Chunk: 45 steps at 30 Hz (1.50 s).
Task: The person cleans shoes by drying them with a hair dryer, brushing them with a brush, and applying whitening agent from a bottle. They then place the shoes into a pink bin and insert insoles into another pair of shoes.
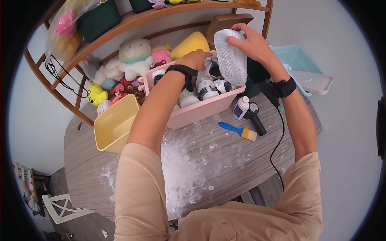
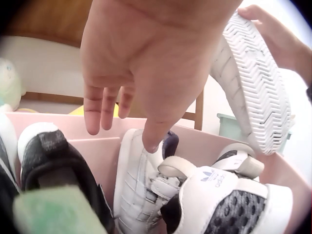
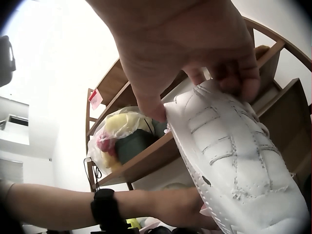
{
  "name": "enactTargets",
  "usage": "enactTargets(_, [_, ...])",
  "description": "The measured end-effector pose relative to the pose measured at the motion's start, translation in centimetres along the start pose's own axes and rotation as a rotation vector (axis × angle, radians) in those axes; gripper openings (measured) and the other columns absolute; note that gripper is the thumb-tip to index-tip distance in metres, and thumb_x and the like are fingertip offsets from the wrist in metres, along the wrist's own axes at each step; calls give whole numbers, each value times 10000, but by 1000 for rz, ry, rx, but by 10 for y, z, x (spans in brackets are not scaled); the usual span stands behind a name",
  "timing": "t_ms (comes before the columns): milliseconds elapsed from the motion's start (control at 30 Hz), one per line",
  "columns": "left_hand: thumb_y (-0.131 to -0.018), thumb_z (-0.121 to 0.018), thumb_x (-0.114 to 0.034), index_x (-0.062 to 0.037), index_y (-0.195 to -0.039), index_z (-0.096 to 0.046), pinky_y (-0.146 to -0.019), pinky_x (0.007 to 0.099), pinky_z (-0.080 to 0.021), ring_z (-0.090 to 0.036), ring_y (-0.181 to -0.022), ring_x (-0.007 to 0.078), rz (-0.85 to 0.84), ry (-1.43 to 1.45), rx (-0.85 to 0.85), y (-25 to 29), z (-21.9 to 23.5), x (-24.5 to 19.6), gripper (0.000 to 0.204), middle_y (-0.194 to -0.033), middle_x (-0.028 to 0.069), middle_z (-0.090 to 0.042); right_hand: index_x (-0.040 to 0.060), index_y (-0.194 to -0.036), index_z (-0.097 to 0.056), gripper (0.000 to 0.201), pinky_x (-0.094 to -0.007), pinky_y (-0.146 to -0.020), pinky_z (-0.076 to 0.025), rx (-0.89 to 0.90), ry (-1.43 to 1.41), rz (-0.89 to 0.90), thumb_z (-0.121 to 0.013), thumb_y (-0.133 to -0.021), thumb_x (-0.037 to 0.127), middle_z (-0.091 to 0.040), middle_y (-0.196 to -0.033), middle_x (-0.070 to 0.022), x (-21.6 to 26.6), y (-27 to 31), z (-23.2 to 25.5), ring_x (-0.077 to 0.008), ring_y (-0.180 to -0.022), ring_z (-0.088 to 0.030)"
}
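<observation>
My right hand [image 1: 254, 45] pinches a white sneaker [image 1: 230, 60] and holds it up over the right end of a pink bin [image 1: 207, 112]. Its ridged sole [image 2: 261, 87] shows in the left wrist view; creased, scuffed leather [image 3: 229, 151] shows in the right wrist view. Above the bin hangs my left hand [image 2: 141, 63], its fingers loosely extended and holding nothing. Below that hand stand a white shoe [image 2: 134, 185], a white-and-grey adidas sneaker [image 2: 207, 187] and a black shoe [image 2: 56, 158]. A blurred pale green thing [image 2: 58, 212] covers part of the black shoe.
A yellow bin [image 1: 116, 128] stands left of the pink one. Toward the right are a white bottle [image 1: 240, 107], a black handheld device [image 1: 257, 120] and a blue-handled brush [image 1: 237, 130]. White powder [image 1: 181, 172] covers the front tabletop. Plush toys [image 1: 136, 60] fill the wooden shelf [image 1: 132, 20].
</observation>
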<state>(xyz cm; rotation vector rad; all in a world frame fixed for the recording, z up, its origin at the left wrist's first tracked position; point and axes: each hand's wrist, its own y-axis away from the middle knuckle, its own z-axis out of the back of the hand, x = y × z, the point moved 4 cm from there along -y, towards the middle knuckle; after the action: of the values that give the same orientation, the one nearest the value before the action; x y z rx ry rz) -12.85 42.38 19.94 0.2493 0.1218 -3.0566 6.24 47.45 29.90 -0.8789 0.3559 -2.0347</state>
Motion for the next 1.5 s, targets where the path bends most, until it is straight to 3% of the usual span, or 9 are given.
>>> enactTargets(100, [-785, -687, -155, -156, -1365, -460, -998, 409, -413, -520, -1191, 336, -154, 77, 59, -14, 0, -8, 623, -1299, 184, -535, 148, -1276, -547, 636, -378, -891, -483, -29, -38, 14, -588, -748, 499, -650, -1118, -174, -2, 3, 10, -321, -996, -641])
enactTargets(300, [-762, -709, -162, -143, -1333, -505, -978, 374, -435, -585, -1110, 313, -52, 29, 136, -15, -3, -19, 606, -1157, 172, -635, 161, -1318, -521, 578, -376, -902, -474, -34, -109, 17, -549, -803, 424, -641, -1128, -168, -12, 7, 24, -321, -1014, -626])
enactTargets(400, [-738, -722, -162, -151, -1282, -564, -961, 368, -448, -577, -1111, 314, -57, -118, 201, -22, -7, -6, 567, -1185, 158, -610, 161, -1333, -510, 537, -368, -926, -458, -4, -167, 18, -511, -839, 373, -627, -1158, -158, -11, 10, 27, -311, -1052, -605])
enactTargets(567, [-704, -733, -165, -130, -1225, -614, -935, 385, -465, -559, -1104, 337, -24, -130, 136, -9, -7, -2, 536, -1185, 152, -544, 159, -1347, -500, 482, -348, -964, -424, 42, -222, 72, -437, -887, 290, -590, -1232, -142, -4, 12, 29, -281, -1132, -560])
enactTargets(700, [-692, -749, -199, -116, -1215, -620, -930, 396, -466, -555, -1096, 353, -4, -161, 196, 0, 1, -14, 545, -1174, 181, -531, 155, -1350, -484, 475, -350, -953, -434, 85, -216, 97, -423, -890, 256, -583, -1225, -133, -3, 9, 24, -263, -1123, -557])
enactTargets(900, [-740, -733, -244, -53, -1138, -641, -936, 409, -481, -568, -1106, 359, 53, -184, 115, 7, -5, 4, 452, -1213, 216, -539, 165, -1331, -469, 463, -349, -899, -489, 224, -396, 94, -429, -870, 173, -572, -1200, -98, -4, 1, 5, -224, -1081, -560])
enactTargets(1100, [-712, -724, -242, -121, -1264, -579, -960, 415, -444, -543, -1105, 385, 24, -158, 120, 13, -9, 17, 584, -1189, 221, -517, 140, -1296, -472, 478, -333, -875, -485, 412, -441, 113, -430, -827, 62, -545, -1180, -88, -12, -19, -28, -188, -1032, -544])
enactTargets(1300, [-674, -711, -59, -122, -1231, -583, -985, 398, -428, -510, -1144, 381, 19, -20, 106, 17, -7, 18, 575, -1211, 201, -503, 125, -1269, -482, 484, -297, -906, -421, 465, -384, 96, -426, -798, 30, -540, -1164, -67, -14, -27, -56, -184, -1094, -493])
enactTargets(1500, [-691, -633, 66, -97, -1202, -588, -1002, 382, -410, -494, -1170, 367, -34, -16, 24, 23, -5, 12, 538, -1190, 177, -514, 91, -1180, -500, 405, -307, -869, -437, 345, -197, 106, -639, -829, 239, -567, -1100, -95, -4, -31, -63, -209, -994, -551])
